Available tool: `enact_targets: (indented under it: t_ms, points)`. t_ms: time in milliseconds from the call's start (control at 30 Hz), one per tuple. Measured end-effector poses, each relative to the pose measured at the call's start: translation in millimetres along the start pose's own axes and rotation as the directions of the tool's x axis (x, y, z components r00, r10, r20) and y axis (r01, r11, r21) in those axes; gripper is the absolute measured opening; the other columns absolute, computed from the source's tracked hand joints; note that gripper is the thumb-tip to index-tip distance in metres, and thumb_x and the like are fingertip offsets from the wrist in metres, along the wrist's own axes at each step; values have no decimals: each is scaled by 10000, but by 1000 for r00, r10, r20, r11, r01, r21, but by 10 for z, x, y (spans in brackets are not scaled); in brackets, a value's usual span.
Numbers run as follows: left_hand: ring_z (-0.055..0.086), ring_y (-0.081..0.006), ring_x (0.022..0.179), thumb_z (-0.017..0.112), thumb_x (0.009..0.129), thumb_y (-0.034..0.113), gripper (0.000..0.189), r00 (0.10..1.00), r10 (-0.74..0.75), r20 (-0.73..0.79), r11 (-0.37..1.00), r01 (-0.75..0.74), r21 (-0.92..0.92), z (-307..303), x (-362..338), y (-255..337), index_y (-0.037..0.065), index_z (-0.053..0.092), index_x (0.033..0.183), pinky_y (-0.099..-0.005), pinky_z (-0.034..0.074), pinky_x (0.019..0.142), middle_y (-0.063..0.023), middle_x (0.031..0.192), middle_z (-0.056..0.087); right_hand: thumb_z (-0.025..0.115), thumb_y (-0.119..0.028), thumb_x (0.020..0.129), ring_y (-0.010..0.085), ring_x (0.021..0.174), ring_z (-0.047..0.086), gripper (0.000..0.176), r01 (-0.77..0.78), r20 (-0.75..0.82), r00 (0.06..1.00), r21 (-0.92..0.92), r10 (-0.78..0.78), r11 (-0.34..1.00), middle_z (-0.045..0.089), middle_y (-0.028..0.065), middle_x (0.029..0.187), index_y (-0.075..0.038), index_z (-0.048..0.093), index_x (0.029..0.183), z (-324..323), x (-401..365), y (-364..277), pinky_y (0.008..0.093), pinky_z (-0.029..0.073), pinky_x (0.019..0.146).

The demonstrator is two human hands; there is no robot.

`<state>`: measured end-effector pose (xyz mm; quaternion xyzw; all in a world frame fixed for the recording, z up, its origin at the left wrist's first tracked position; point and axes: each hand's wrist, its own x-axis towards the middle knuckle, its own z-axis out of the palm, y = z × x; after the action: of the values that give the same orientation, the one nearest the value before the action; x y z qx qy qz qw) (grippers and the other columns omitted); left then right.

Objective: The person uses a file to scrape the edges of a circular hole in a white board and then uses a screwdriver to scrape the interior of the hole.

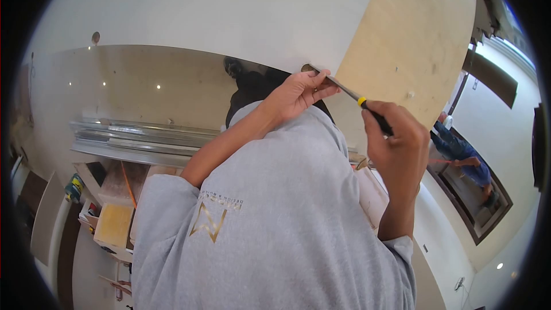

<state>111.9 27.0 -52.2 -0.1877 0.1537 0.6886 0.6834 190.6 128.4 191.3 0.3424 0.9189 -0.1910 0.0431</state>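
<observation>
My right hand (399, 132) is wrapped round the black and yellow handle of a file (346, 88). The file's long grey blade slants up and left. Near its tip, the fingers of my left hand (298, 93) pinch the blade. That tip is at a round hole (307, 68) by the lower edge of a large white panel (229, 11); how deep it goes in is hidden. A second round hole (96, 38) shows at the far left of the panel edge.
A bare wood-coloured board (407, 34) adjoins the white panel. Metal channels (143, 136) lie stacked at left. Further down are a yellow block (115, 224) and a green power tool (74, 188). Another person in blue (468, 155) is at the right.
</observation>
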Motion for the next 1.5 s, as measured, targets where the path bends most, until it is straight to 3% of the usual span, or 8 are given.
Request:
enact_targets:
  t_ms: [500, 600, 667, 833, 967, 1067, 1300, 1500]
  points:
    - [720, -241, 1144, 701, 1065, 270, 417, 964, -265, -28, 947, 266, 179, 20, -146, 44, -12, 678, 1371, -360, 609, 998, -144, 1156, 720, 814, -30, 901, 234, 751, 773, 143, -216, 21, 976, 105, 215, 971, 799, 129, 900, -3, 793, 1040, -293, -342, 52, 304, 568, 710]
    - [713, -237, 1093, 787, 998, 255, 416, 936, -312, -165, 507, 311, 804, 64, -245, 114, 71, 703, 1362, -373, 583, 947, -113, 1102, 723, 823, 0, 879, 196, 744, 754, 166, -264, 17, 964, 171, 265, 949, 799, 127, 892, 22, 799, 1042, -364, -436, 171, 291, 555, 697]
    - [697, -262, 1105, 845, 941, 241, 441, 993, 63, 95, 143, -103, 984, 390, -436, 69, 97, 708, 1334, -417, 564, 989, -106, 1114, 713, 836, 8, 897, 128, 750, 710, 177, -215, 28, 976, 171, 214, 961, 797, 102, 902, 22, 803, 1070, -321, -443, 279, 264, 530, 692]
    - [626, -339, 1222, 892, 885, 209, 433, 685, 187, 704, -440, -583, 683, 722, -207, -100, 123, 697, 1261, -480, 479, 1111, -91, 1258, 668, 836, 15, 899, 132, 734, 696, 184, -186, 55, 982, 218, 178, 958, 778, 108, 893, 12, 806, 1080, -198, -374, 314, 274, 520, 669]
    - [715, -323, 816, 838, 928, 198, 211, 892, -57, 448, -237, -448, 862, 713, 117, -102, 98, 750, 1092, -437, 575, 770, -93, 866, 736, 822, 6, 896, 200, 680, 697, 200, -144, 36, 990, 243, 139, 959, 735, 122, 851, -23, 804, 1092, -74, -379, 445, 313, 524, 632]
    - [683, -326, 653, 806, 935, 153, 110, 795, 25, 606, -291, -574, 765, 616, 262, -159, 84, 753, 1003, -448, 530, 622, -95, 709, 693, 814, -10, 912, 227, 694, 702, 204, -179, 48, 984, 262, 173, 948, 743, 122, 888, -38, 794, 1113, -59, -392, 531, 339, 538, 654]
    - [720, -319, 755, 764, 916, 79, 63, 806, -90, 585, -335, -578, 744, 664, 434, -182, 87, 725, 965, -449, 546, 675, -85, 769, 727, 734, -79, 998, 281, 767, 706, 231, -334, 249, 936, 400, 249, 854, 749, 160, 916, -27, 696, 1220, -100, -319, 898, 384, 549, 740]
    - [720, -325, 854, 722, 822, 3, 197, 806, -280, 521, -353, -591, 725, 618, 386, -141, 90, 731, 999, -455, 554, 758, -88, 851, 746, 693, -126, 1016, 170, 715, 625, 407, -788, 708, 594, 416, 382, 455, 717, 103, 859, -11, 592, 1392, -68, -286, 957, 355, 500, 692]
